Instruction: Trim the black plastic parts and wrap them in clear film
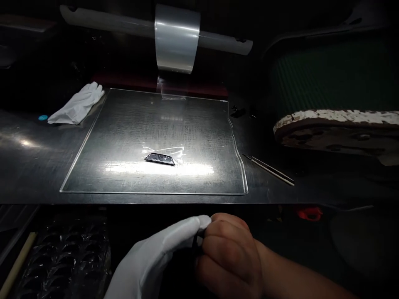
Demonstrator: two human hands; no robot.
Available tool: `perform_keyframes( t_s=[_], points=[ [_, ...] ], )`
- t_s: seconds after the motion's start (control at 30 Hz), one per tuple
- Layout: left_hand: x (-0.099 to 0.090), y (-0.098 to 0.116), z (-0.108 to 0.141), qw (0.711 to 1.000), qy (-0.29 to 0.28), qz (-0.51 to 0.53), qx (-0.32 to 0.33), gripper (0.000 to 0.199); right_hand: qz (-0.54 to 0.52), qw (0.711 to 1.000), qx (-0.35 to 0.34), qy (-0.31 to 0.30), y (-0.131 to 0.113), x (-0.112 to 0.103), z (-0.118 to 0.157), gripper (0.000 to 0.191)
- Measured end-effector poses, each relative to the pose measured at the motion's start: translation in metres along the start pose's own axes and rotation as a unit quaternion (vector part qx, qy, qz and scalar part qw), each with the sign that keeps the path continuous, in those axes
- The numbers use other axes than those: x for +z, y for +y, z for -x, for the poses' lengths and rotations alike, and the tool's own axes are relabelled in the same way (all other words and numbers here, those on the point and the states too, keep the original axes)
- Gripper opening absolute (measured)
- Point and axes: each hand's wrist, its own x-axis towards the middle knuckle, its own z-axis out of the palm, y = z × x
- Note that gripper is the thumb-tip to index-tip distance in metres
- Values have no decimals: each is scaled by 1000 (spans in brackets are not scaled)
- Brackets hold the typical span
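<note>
In a white glove, my left hand [156, 253] reaches in below the bench edge, its fingers closed and tips against my right hand. My bare right hand [230, 253] is curled into a loose fist there. Between the two shows a sliver of something dark, mostly hidden, that I cannot make out. Beyond them, on a clear sheet [124, 124] lying on the metal bench, rests a small black, long, slant-ended piece [159, 158] with a scrap of clear film [179, 152] by it.
A roll of clear film [177, 41] hangs on a bar behind the sheet. An empty white glove [77, 104] lies left; two thin sticks [271, 170] lie right, near a green ribbed machine part [336, 79]. Lower left sits a tray of dark pieces [65, 257].
</note>
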Motion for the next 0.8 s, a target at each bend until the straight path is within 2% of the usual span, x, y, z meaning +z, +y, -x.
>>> perform_keyframes(
  t_s=[0.1,0.2,0.4,0.53,0.6,0.67,0.73,0.8],
  points=[
    [9,-5,5,998,-40,-25,42,78,-2,1000,-20,-2,6,2,4,13],
    [1,0,4,995,-69,-52,56,71,-7,1000,-14,23,10,5,3,13],
    [-45,24,-12,977,-116,-137,116,71,-24,1000,6,-7,11,-8,-25,18],
    [-79,49,-38,955,-103,-232,152,65,11,987,141,-77,33,-26,-53,14],
    [-89,63,-57,925,-74,-313,200,59,92,965,204,-135,56,-28,-68,9],
    [-93,76,-79,864,-61,-416,278,51,189,929,233,-217,80,-21,-83,11],
    [-92,87,-99,795,-75,-501,333,46,249,893,232,-294,101,-9,-99,12],
    [-90,93,-114,760,-98,-546,337,43,272,872,219,-343,113,6,-114,14]
  ],
)
